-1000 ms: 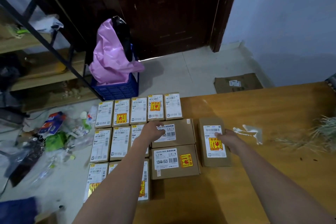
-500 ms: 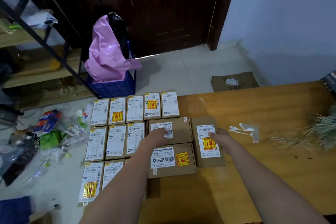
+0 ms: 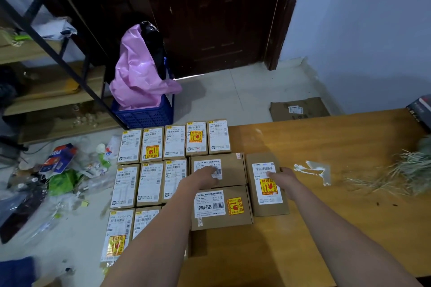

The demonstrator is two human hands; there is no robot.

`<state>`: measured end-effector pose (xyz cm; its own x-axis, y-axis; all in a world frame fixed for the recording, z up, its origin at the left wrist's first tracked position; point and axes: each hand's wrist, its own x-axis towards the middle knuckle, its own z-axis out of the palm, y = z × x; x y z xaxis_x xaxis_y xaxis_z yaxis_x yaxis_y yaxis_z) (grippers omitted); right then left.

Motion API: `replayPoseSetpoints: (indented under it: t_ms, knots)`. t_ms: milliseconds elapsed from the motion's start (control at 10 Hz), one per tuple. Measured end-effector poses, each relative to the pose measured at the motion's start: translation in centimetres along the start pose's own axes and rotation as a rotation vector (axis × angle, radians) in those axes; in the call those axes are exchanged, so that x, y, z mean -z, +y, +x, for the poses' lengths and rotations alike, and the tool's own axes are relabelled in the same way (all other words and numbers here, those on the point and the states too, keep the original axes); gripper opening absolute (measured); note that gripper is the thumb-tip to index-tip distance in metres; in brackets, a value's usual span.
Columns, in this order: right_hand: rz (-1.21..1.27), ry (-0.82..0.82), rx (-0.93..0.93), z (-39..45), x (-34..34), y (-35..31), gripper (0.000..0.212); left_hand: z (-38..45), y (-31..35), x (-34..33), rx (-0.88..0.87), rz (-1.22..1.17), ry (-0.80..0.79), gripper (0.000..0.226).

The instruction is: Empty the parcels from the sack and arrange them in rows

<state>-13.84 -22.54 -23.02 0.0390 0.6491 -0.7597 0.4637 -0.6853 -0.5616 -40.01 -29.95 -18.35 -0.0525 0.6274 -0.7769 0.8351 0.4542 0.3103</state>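
Two hands work at a grid of cardboard parcels laid flat on the wooden table (image 3: 326, 228). Taking the wide box (image 3: 220, 208) printed 12V4A-5525 as landmark: the left hand (image 3: 201, 179) rests just beyond it on a second wide box (image 3: 233, 165), fingers straight and flat on that box's white label, gripping nothing. The right hand (image 3: 283, 176) lies just right of the landmark on an upright parcel (image 3: 267, 184), fingers straight on its label above a yellow fragile sticker, thumb at the parcel's right edge; it holds nothing. This parcel sits just beside the two wide boxes, whether touching I cannot tell. Left of the landmark stand rows of narrow parcels (image 3: 149, 184), and beyond it a back row of five (image 3: 173, 141) along the table's far edge. Right of the landmark, well apart, are a torn white scrap (image 3: 319, 171) and a heap of straw (image 3: 401, 170). Far beyond it, on the floor, a blue crate (image 3: 144, 115) holds a pink bag (image 3: 137, 72).
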Motion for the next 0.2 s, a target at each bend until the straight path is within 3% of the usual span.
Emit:
replayPoseSetpoints:
  t_ms: [200]
  knots:
    - [-0.053,0.044,0.049,-1.1,-0.4,-2.1,0.047,-1.8,0.3,1.5,-0.002,-0.074,0.059,0.062]
